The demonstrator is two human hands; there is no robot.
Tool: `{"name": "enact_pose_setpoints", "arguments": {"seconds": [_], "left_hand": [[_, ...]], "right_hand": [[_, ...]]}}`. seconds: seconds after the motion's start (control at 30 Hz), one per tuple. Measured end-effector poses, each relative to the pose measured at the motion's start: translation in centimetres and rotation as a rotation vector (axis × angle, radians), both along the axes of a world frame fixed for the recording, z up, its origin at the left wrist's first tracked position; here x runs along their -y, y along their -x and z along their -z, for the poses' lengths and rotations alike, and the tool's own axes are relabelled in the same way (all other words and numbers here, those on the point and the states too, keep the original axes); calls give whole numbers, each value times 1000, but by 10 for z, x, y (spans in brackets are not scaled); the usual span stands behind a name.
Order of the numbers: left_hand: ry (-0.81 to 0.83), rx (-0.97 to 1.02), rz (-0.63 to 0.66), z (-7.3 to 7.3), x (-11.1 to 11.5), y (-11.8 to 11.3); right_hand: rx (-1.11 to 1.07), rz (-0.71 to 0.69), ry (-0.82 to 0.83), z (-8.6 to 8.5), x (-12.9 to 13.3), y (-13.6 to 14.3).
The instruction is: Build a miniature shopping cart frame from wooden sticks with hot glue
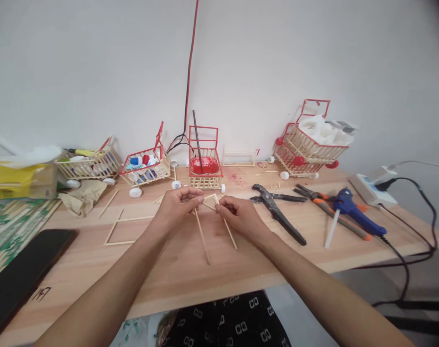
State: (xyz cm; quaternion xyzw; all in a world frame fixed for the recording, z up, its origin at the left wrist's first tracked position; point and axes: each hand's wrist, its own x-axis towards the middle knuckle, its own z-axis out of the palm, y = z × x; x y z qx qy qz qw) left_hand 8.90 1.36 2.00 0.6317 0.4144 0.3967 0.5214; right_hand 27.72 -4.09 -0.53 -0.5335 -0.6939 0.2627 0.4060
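Between my two hands is a small three-sided frame of thin wooden sticks (203, 237), its two long legs pointing towards me. My left hand (179, 205) is closed, pinching the frame's left corner between thumb and fingers. At the right corner, my right hand (241, 215) is closed on the other leg near the joint. A similar stick frame (109, 231) lies flat on the table to the left, partly hidden by my left forearm. Behind my hands stands a small stick cart (205, 180) holding a red container with a dark rod in it.
Right of my hands lie black cutters (277, 212), orange-handled pliers (344, 220) and a blue glue gun (360, 212) wired to a power strip (373, 190). More stick carts (145, 168) line the wall. A black phone (27, 279) and wrapped sticks (17, 231) lie left.
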Motion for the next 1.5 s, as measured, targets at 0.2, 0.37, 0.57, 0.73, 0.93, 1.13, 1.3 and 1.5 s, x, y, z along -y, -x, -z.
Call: {"name": "enact_pose_setpoints", "arguments": {"seconds": [0.2, 0.37, 0.57, 0.73, 0.93, 1.13, 1.3, 1.5], "left_hand": [[-50, -128, -10, -4, 3, -2], [-81, -149, -8, -1, 2, -3], [-109, -191, -24, 2, 1, -4], [-120, -191, -19, 2, 1, -4], [-116, -196, -27, 1, 2, -4], [-139, -211, -21, -1, 2, -3], [-155, -212, -21, 1, 2, -3], [-141, -217, -21, 0, 2, -3]], "right_hand": [[20, -29, -17, 2, -1, 1], [43, -25, -13, 4, 0, 2], [73, -29, -25, 4, 1, 5], [86, -32, -32, 4, 1, 7], [108, -26, -32, 4, 0, 7], [120, -32, -33, 4, 0, 8], [124, -31, -35, 4, 0, 8], [125, -29, -31, 3, 0, 9]]}}
